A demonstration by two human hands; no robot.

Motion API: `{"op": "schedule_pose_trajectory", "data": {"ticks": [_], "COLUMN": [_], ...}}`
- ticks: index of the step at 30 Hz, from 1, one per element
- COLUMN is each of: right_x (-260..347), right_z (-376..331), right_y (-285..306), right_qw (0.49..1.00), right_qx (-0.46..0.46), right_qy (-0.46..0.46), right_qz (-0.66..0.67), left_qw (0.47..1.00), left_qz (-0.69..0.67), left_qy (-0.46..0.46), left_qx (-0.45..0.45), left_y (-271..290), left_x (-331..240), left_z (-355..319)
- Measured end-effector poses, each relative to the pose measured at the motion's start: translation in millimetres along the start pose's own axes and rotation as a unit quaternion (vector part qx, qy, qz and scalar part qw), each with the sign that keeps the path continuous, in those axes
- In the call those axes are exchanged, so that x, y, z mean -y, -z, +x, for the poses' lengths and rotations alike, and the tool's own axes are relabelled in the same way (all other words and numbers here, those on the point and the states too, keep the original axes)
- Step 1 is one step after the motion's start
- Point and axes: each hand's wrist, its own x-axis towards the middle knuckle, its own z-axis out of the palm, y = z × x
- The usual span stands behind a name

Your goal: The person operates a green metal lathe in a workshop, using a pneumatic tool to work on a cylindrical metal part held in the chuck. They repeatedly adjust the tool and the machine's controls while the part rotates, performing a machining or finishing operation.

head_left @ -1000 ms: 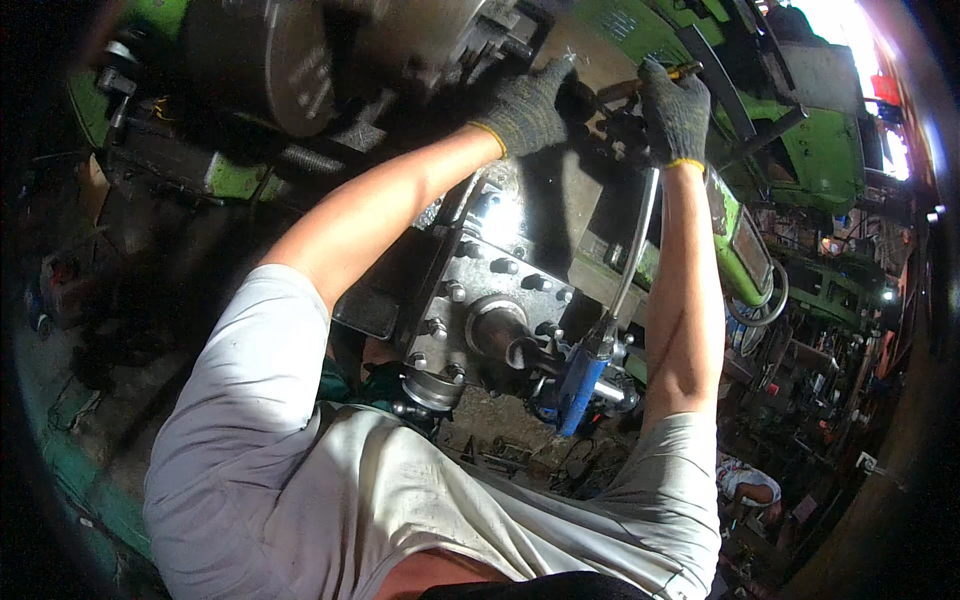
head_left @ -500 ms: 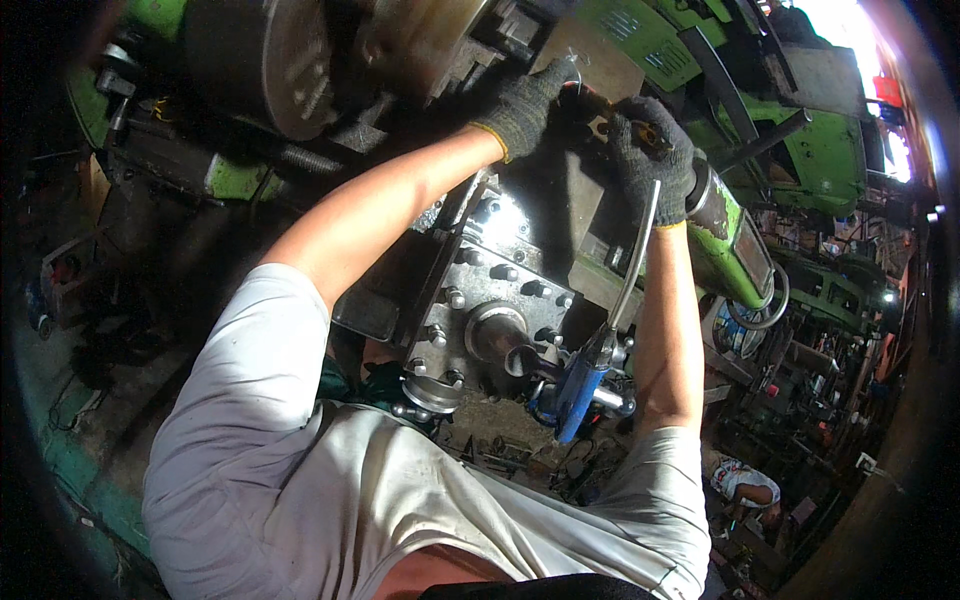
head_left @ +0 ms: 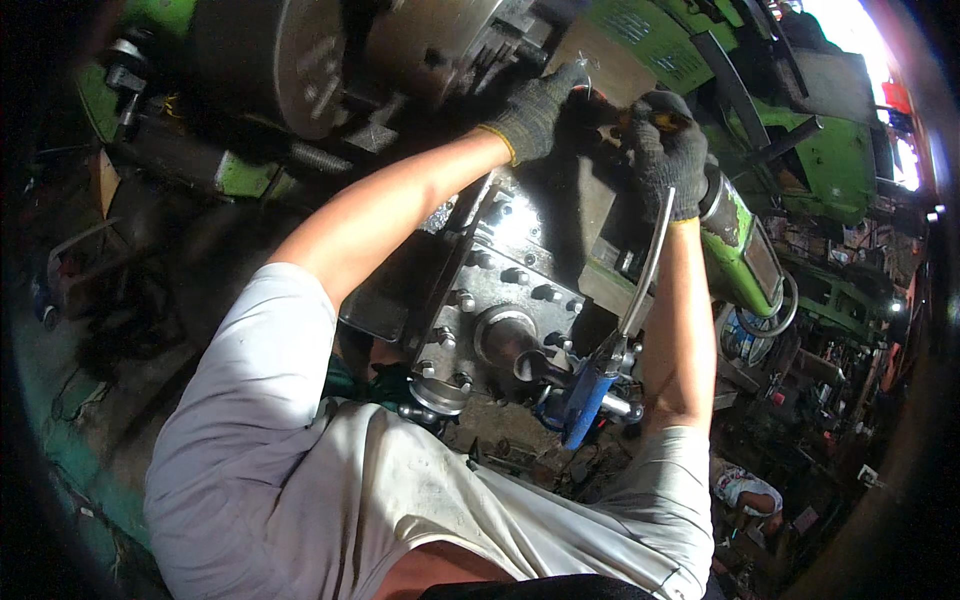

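Note:
Both my hands wear dark grey knitted gloves with yellow cuffs and reach forward over a lathe. My left hand (head_left: 537, 115) is closed near the chuck, at one end of a dark piece with a red spot. What its fingers grip is in shadow. Farther right, my right hand (head_left: 665, 160) has its fingers curled around a dark object with yellow parts (head_left: 668, 121); its kind cannot be made out. Below the hands sits the steel tool post (head_left: 515, 275), studded with bolts. A blue-handled tool (head_left: 588, 400) with a long bent metal tube (head_left: 655, 260) rests beside my right forearm.
The round lathe chuck (head_left: 425, 50) and a large disc (head_left: 305, 70) lie at the far left. A green and grey cylindrical housing (head_left: 740, 240) stands right of my right wrist. Another person (head_left: 748, 492) is low at the right, among cluttered parts.
The whole view has shifted slightly, moving the machine a little rightward and down. My right hand has turned a little, and more of a dark rounded part shows above its fingers.

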Motion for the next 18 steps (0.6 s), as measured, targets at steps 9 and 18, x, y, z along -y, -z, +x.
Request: {"op": "schedule_pose_trajectory", "data": {"ticks": [9, 18], "right_x": [-59.9, -38.8], "right_z": [72.0, 99.3], "right_y": [2.5, -2.3], "right_qw": [0.993, 0.983], "right_qx": [0.077, 0.125], "right_qy": [-0.087, -0.037], "right_qz": [0.003, -0.13], "left_qw": [0.994, 0.986], "left_qz": [-0.043, 0.027], "left_qy": [0.084, 0.133], "left_qx": [0.048, 0.096], "left_y": [8.9, 18.6], "left_x": [-7.6, -27.2], "left_z": [5.3, 2.4]}}
